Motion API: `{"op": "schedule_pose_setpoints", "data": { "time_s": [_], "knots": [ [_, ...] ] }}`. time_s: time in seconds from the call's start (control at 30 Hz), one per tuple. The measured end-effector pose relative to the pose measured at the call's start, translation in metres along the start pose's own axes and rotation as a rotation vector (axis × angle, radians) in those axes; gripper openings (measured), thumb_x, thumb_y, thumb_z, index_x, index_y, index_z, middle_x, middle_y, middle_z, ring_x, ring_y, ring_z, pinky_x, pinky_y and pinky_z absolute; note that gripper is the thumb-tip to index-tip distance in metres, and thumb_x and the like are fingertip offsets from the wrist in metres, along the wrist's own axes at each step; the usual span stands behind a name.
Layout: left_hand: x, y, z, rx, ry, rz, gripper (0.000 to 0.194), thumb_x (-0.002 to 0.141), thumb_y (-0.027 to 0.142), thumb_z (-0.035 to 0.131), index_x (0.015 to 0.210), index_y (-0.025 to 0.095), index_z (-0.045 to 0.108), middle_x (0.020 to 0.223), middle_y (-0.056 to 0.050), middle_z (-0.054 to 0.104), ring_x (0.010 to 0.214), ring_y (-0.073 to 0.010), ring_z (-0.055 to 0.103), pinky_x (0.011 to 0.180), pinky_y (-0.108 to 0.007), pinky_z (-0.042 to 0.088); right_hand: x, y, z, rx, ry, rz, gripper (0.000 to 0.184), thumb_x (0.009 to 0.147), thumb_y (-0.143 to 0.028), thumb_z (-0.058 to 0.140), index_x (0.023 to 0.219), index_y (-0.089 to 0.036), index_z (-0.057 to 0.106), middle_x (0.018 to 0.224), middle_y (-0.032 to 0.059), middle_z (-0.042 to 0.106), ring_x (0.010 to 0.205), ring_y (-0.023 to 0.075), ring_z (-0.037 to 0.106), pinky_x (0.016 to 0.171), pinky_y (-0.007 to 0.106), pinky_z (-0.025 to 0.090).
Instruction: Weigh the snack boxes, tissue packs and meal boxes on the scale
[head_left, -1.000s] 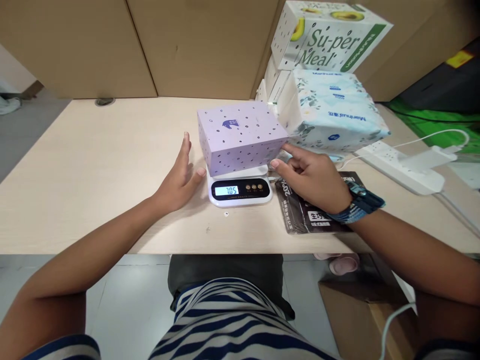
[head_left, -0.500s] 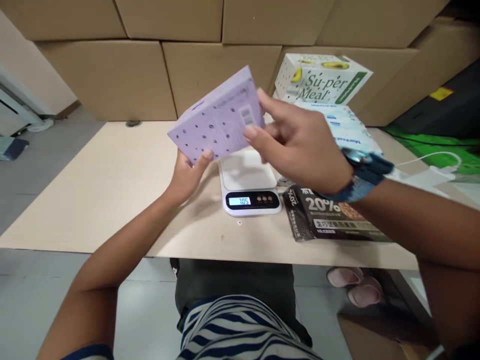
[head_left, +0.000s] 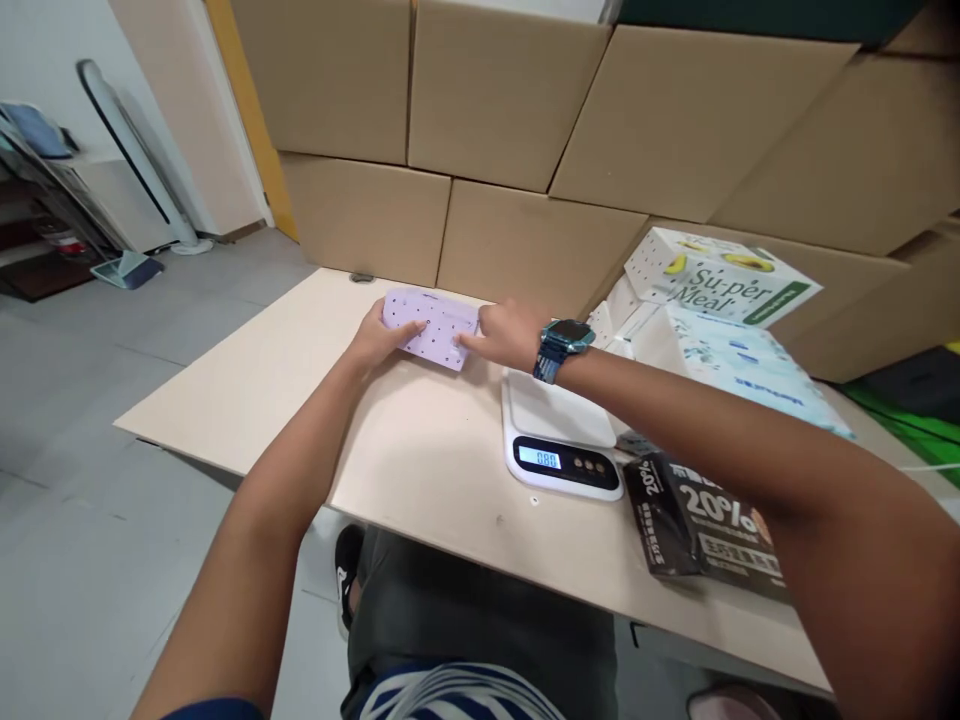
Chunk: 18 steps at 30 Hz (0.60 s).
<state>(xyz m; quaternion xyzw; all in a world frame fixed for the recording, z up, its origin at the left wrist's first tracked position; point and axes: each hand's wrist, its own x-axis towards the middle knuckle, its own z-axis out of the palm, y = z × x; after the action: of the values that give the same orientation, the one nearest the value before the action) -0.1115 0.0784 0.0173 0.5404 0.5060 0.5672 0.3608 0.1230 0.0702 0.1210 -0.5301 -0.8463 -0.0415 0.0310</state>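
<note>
A lilac box with dark dots (head_left: pixel 433 326) rests at the far left of the light wooden table (head_left: pixel 247 385). My left hand (head_left: pixel 377 337) grips its left end and my right hand (head_left: pixel 501 333), with a blue watch on the wrist, grips its right end. The white kitchen scale (head_left: pixel 560 437) stands to the right of the box with a bare platform and a lit display.
A dark packet marked 20% (head_left: pixel 705 520) lies right of the scale. A white "Su-per Meal" carton (head_left: pixel 721 274) sits on a pale blue tissue pack (head_left: pixel 739 372) at the back right. Large cardboard boxes (head_left: pixel 510 110) are stacked behind the table.
The lilac box was on the scale, got lifted by both hands, and is now set down on the table to the left. The scale display changed from 705.
</note>
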Motion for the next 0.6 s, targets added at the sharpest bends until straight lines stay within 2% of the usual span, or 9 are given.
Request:
{"op": "schedule_pose_setpoints", "data": {
  "time_s": [0.1, 0.17, 0.2, 0.27, 0.33, 0.4, 0.47, 0.53, 0.6],
  "knots": [
    [-0.001, -0.007, 0.007, 0.049, -0.082, -0.036, 0.096, 0.068, 0.039, 0.101, 0.151, 0.013, 0.06, 0.152, -0.025, 0.072, 0.14, -0.0426, 0.072, 0.117, -0.061, 0.062, 0.01, 0.007, 0.005, -0.061, 0.026, -0.068, 0.076, 0.103, -0.064, 0.061, 0.157, -0.01, 0.061, 0.152, 0.0297, 0.071, 0.139, 0.0463, 0.069, 0.105, 0.053, 0.057],
    [-0.002, -0.012, 0.012, 0.103, -0.086, -0.035, 0.112, 0.07, 0.034, 0.099, 0.167, 0.018, 0.045, 0.164, -0.024, 0.063, 0.148, -0.0416, 0.067, 0.124, -0.059, 0.057, 0.03, 0.008, 0.011, -0.071, -0.006, -0.169, 0.087, 0.102, -0.063, 0.065, 0.172, -0.017, 0.044, 0.173, 0.0241, 0.055, 0.155, 0.0443, 0.058, 0.117, 0.054, 0.053],
    [-0.002, -0.013, 0.014, 0.139, -0.068, -0.03, 0.121, 0.073, 0.032, 0.098, 0.175, 0.022, 0.034, 0.171, -0.023, 0.057, 0.153, -0.0403, 0.063, 0.128, -0.058, 0.054, 0.042, 0.006, 0.015, -0.07, -0.039, -0.217, 0.087, 0.101, -0.062, 0.067, 0.174, -0.021, 0.041, 0.177, 0.0206, 0.051, 0.157, 0.0417, 0.056, 0.12, 0.052, 0.053],
    [-0.002, -0.016, 0.015, 0.228, -0.004, -0.03, 0.133, 0.078, 0.027, 0.094, 0.181, 0.029, 0.011, 0.182, -0.021, 0.044, 0.159, -0.0395, 0.057, 0.134, -0.059, 0.046, 0.069, 0.002, 0.024, -0.065, -0.106, -0.271, 0.08, 0.102, -0.058, 0.07, 0.17, -0.023, 0.048, 0.176, 0.017, 0.054, 0.154, 0.037, 0.06, 0.121, 0.047, 0.054],
    [-0.002, -0.018, 0.013, 0.33, 0.077, -0.057, 0.133, 0.083, 0.023, 0.088, 0.182, 0.029, 0.0, 0.185, -0.023, 0.036, 0.164, -0.0435, 0.051, 0.137, -0.066, 0.038, 0.097, -0.002, 0.031, -0.066, -0.14, -0.271, 0.07, 0.103, -0.052, 0.072, 0.164, -0.022, 0.056, 0.171, 0.0169, 0.059, 0.148, 0.034, 0.065, 0.12, 0.045, 0.055],
    [-0.002, -0.019, 0.012, 0.421, 0.149, -0.093, 0.128, 0.088, 0.021, 0.084, 0.182, 0.021, -0.002, 0.185, -0.029, 0.034, 0.168, -0.0473, 0.044, 0.138, -0.07, 0.032, 0.122, -0.003, 0.034, -0.075, -0.148, -0.247, 0.062, 0.104, -0.047, 0.075, 0.158, -0.022, 0.06, 0.166, 0.016, 0.062, 0.146, 0.0328, 0.066, 0.122, 0.052, 0.056],
    [-0.003, -0.02, 0.012, 0.489, 0.19, -0.115, 0.122, 0.09, 0.022, 0.08, 0.182, 0.014, 0.0, 0.184, -0.032, 0.033, 0.17, -0.0479, 0.041, 0.138, -0.068, 0.032, 0.143, -0.002, 0.034, -0.081, -0.151, -0.217, 0.055, 0.105, -0.046, 0.075, 0.153, -0.021, 0.064, 0.16, 0.0141, 0.064, 0.142, 0.0317, 0.067, 0.12, 0.058, 0.057],
    [-0.003, -0.022, 0.013, 0.536, 0.202, -0.124, 0.116, 0.093, 0.024, 0.078, 0.181, 0.013, 0.004, 0.183, -0.032, 0.034, 0.168, -0.0473, 0.045, 0.137, -0.065, 0.036, 0.16, 0.003, 0.034, -0.075, -0.164, -0.198, 0.051, 0.107, -0.049, 0.073, 0.149, -0.021, 0.066, 0.155, 0.0133, 0.067, 0.137, 0.0303, 0.069, 0.117, 0.059, 0.06],
    [-0.003, -0.024, 0.015, 0.567, 0.205, -0.13, 0.112, 0.094, 0.025, 0.077, 0.181, 0.015, 0.007, 0.183, -0.03, 0.037, 0.164, -0.0461, 0.051, 0.135, -0.064, 0.039, 0.172, 0.009, 0.035, -0.054, -0.183, -0.198, 0.057, 0.105, -0.055, 0.073, 0.15, -0.02, 0.066, 0.153, 0.0158, 0.069, 0.135, 0.031, 0.071, 0.115, 0.055, 0.061]
  ]
}}
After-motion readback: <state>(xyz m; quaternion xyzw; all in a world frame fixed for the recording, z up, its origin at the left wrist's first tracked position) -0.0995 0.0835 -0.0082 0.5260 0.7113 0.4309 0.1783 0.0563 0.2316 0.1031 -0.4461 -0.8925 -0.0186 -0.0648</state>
